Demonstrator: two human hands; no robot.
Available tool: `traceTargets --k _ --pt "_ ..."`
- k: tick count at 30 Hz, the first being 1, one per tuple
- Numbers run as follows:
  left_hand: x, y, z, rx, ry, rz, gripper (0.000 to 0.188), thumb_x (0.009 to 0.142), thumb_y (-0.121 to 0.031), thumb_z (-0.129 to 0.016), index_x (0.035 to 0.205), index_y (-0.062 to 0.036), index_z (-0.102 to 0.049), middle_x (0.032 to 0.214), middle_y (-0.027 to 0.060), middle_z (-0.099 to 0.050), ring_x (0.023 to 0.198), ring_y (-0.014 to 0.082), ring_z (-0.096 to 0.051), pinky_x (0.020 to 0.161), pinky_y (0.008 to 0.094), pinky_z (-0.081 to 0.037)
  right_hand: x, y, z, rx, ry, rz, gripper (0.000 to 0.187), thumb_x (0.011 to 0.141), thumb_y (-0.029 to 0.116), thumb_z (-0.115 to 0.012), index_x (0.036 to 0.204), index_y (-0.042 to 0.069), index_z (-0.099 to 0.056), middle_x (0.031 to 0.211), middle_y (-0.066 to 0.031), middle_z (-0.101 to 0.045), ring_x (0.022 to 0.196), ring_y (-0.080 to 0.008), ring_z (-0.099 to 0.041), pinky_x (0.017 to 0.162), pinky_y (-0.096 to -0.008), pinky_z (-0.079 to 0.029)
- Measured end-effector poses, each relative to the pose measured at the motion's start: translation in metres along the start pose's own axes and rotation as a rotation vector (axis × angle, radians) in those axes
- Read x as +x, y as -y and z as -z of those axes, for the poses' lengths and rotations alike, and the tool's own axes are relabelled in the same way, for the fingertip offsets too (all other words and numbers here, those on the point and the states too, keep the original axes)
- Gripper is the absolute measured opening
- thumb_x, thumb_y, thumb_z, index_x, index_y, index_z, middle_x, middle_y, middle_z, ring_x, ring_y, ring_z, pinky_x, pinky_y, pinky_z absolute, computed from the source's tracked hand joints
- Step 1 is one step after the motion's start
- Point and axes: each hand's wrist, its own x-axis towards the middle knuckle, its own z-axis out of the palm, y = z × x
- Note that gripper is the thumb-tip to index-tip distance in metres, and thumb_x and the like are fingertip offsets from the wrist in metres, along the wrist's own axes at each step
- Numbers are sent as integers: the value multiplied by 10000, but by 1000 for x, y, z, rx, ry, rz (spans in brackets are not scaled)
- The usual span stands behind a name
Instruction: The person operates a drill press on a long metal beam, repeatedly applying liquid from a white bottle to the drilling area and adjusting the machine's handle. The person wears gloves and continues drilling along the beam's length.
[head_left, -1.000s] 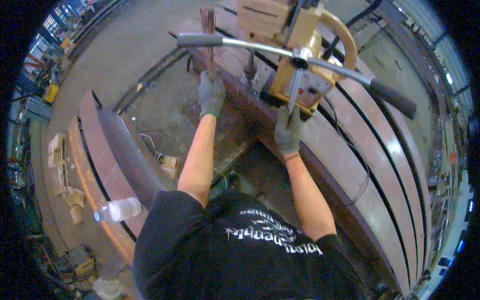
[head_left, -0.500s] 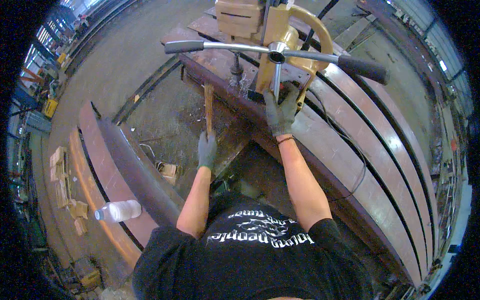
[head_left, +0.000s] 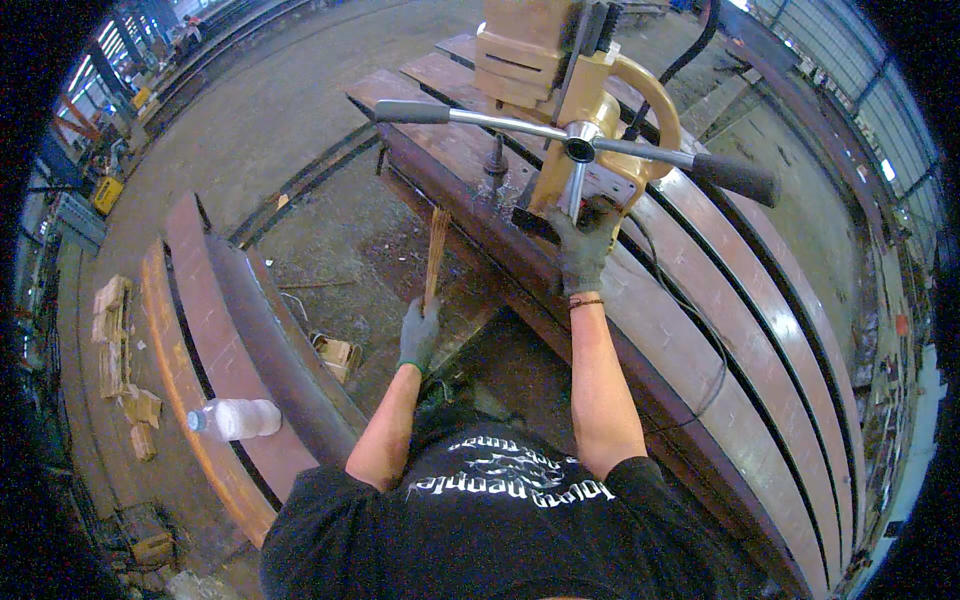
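Note:
My left hand (head_left: 419, 334), in a grey glove, is closed round the lower end of a bundle of thin brown sticks (head_left: 437, 252), like a stick brush. Its tips point up beside the edge of a rusty steel beam (head_left: 480, 243). On that beam stands a tan magnetic drill (head_left: 527, 62) with a three-spoked feed handle (head_left: 578, 146). My gloved right hand (head_left: 585, 245) is closed at the lower spoke, close to the control panel (head_left: 612, 184); its fingertips are partly hidden. Bright metal chips (head_left: 512, 190) lie around the drill's spindle (head_left: 495, 160).
More long curved beams (head_left: 735, 255) run down the right side, with a black cable (head_left: 715, 345) across them. At left, a white plastic bottle (head_left: 240, 419) lies on other curved beams (head_left: 215, 300). Wooden blocks (head_left: 112, 325) and a small cardboard box (head_left: 338, 355) rest on the floor.
The drill, the beams and both hands appear lower and mostly farther right in the picture as the view shifts. The stick bundle tilts slightly more to the right. Both hands keep their hold.

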Motion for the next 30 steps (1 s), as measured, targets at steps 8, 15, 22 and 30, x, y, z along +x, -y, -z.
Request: traceTargets --k 8,15,22,30 --pt "-20 25 15 39 21 82 551 1032 -433 -533 1338 23 -575 1232 279 -672 1159 414 -642 978 459 -475 -13 16 -9 -78 -136 95 687 740 206 -923 1244 24 -494 1114 -93 -582 1009 -215 -578 888 -379 -513" --pt "-19 41 8 1 70 50 519 1028 -408 -544 1324 17 -587 1199 274 -680 1100 409 -649 959 466 -476 -15 28 5 -368 -69 14 581 765 226 -901 1176 14 -549 1064 -95 -613 994 -223 -604 902 -366 -512" --pt "-21 38 -5 -35 47 -112 503 1011 -406 -569 1258 29 -626 1155 246 -691 1069 377 -649 932 443 -482 -33 36 -7 -209 -136 21 655 790 221 -884 1287 34 -500 1206 -107 -584 1105 -229 -587 978 -380 -495" --pt "-27 37 -9 36 31 -66 481 999 -401 -599 1340 -62 -606 1182 237 -699 1121 377 -657 951 442 -488 -23 17 3 -477 -91 139 610 841 251 -848 1290 40 -493 1184 -122 -599 1110 -233 -592 973 -378 -498"
